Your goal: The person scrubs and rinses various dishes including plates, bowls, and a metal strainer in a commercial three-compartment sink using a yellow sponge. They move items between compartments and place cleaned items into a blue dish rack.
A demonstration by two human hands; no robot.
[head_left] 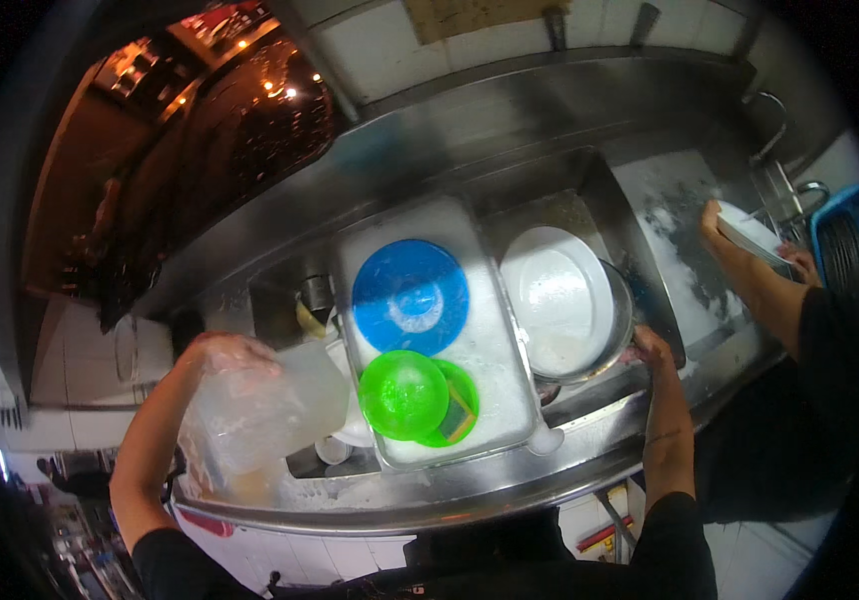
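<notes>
My left hand (235,352) grips the upper edge of a cloudy, see-through plastic container (285,405), which stands tilted over the left end of the steel sink counter. Toward the right, my right hand (650,348) is closed on the rim of a round metal pan (622,310). A large white oval dish (557,295) lies on that pan, over the right basin. Between my hands, a tray of suds (495,400) bears a blue round lid or bowl (412,295), a green bowl (405,393) and a second green bowl with a sponge (462,410) in it.
At the right, a co-worker's hands hold a white dish (750,232) by a tap (775,110). A blue rack (840,235) with plates stands beyond. Under the tray's left side, the left basin holds a metal cup (318,293) and white dishes. A pass-through opening lies at the upper left.
</notes>
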